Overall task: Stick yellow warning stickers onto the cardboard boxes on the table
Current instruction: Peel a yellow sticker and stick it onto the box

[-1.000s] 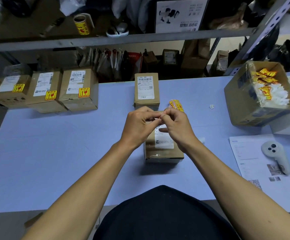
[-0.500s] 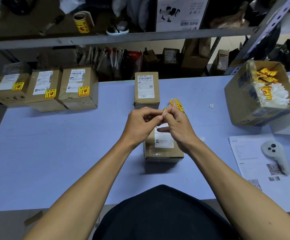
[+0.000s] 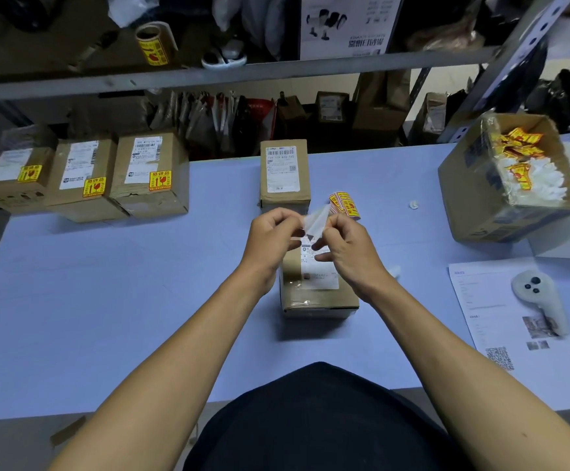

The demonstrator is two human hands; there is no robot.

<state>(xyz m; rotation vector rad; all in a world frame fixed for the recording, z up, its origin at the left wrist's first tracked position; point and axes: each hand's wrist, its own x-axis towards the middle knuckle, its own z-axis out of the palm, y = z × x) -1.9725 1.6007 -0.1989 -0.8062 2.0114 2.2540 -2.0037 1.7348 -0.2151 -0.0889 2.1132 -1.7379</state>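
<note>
1. Your table [image 3: 106, 300] is laid out as a line: work enters at the middle and leaves to your left, which keeps your hands over one spot.
2. The open carton [image 3: 473, 198] at your right stands tilted with its mouth toward you, so the loose yellow stickers and white backing scraps inside are in reach and the waste has a place to go.
3. Three finished boxes [image 3: 151, 198] stand touching in a row at the far left, each with a yellow sticker beside its shipping label. Parked there, they cannot be mistaken for undone ones.
4. The box in hand [image 3: 317, 297] lies directly under your hands, label up and with no yellow visible on it. It is placed so that the sticker only has to drop straight down.
5. The waiting box [image 3: 283, 171] stands just behind it, also unstickered, next in turn by my reading.
6. Your left hand [image 3: 271, 239] and right hand [image 3: 348, 246] are close together above the near box, both pinching a pale sheet [image 3: 315, 222] between fingertips. It looks like the backing coming away from a sticker; I cannot tell which hand keeps which part.
7. A small bunch of yellow stickers [image 3: 344, 205] shows just beyond your right hand; whether that hand holds it or it lies on the table is unclear.
</note>
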